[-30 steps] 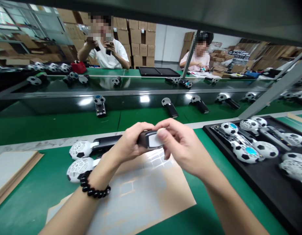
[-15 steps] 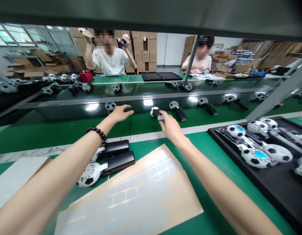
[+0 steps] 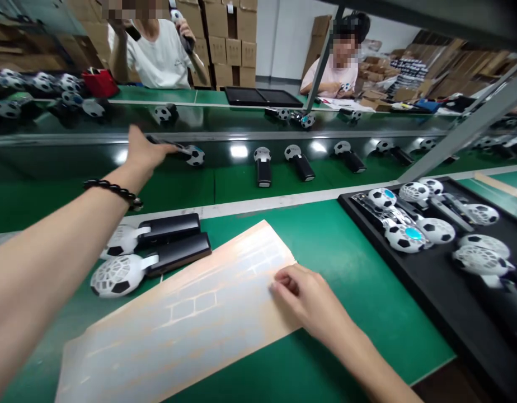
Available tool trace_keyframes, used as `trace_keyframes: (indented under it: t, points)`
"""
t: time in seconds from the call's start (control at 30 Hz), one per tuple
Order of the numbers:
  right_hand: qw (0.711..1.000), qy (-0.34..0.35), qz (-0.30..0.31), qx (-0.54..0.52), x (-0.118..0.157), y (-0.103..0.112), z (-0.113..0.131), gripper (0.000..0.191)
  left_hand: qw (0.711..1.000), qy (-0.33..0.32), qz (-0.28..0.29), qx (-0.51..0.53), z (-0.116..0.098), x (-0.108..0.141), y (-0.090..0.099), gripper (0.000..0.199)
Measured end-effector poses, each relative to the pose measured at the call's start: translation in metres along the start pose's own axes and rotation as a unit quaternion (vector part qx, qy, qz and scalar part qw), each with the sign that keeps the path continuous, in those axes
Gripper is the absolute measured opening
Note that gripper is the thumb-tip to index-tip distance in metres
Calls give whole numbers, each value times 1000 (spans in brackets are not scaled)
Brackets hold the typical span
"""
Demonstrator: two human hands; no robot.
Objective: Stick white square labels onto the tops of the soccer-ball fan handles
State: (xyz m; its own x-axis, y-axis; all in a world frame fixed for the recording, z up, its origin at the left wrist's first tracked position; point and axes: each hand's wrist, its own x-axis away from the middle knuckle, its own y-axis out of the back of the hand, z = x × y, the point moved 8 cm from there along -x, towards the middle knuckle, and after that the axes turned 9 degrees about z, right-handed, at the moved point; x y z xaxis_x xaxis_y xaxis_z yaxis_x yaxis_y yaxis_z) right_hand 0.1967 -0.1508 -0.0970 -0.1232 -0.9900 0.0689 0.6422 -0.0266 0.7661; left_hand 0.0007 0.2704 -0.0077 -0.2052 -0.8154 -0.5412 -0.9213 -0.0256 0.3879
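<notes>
My left hand [image 3: 147, 150] reaches over the green conveyor belt, slightly blurred. It is closed on the dark handle of a handheld fan with a soccer-ball head [image 3: 195, 155], which points right. My right hand [image 3: 302, 291] is above the right edge of a worn cardboard sheet [image 3: 195, 308], its fingers curled together with nothing visible in them. Left of the sheet, two more fans with black handles [image 3: 178, 252] lie side by side, their white-and-black ball heads [image 3: 118, 275] toward my left forearm.
Several fans [image 3: 263, 170] lie along the belt. On the right, a black tray [image 3: 413, 291] holds several fans and opened parts. A slanted grey post [image 3: 455, 126] crosses the right side. Two co-workers sit across the line; one [image 3: 158, 56] has fans raised in both hands.
My left hand has closed on a fan's handle, and the fan has turned. My right hand has left a fan on the belt, now lying straight, and drawn back over the cardboard.
</notes>
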Motion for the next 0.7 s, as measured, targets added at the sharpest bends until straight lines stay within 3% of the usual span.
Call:
trace_keyframes:
  t: [0.1,0.17,0.23,0.33,0.47,0.57,0.7]
  points:
    - [999,-2,-38,11,12,-22,4,10,992,54,-93,65,-21,7,23,80]
    - [998,-3,-59,20,17,-32,6,13,971,42,-142,188,-48,26,33,74]
    - [997,-6,-73,22,20,-38,6,7,937,-1,-150,316,-83,51,35,61]
    - [996,-16,-84,14,21,-41,3,4,891,10,-112,441,-129,89,24,53]
    - [996,-45,-78,-26,19,-44,1,7,836,134,-111,521,-151,129,-1,53]
    - [993,-64,-44,-90,17,-41,-1,9,845,123,-104,510,-160,142,-9,58]
    - [971,-44,65,-225,11,-25,-1,17,921,-60,-6,385,-186,152,-10,50]
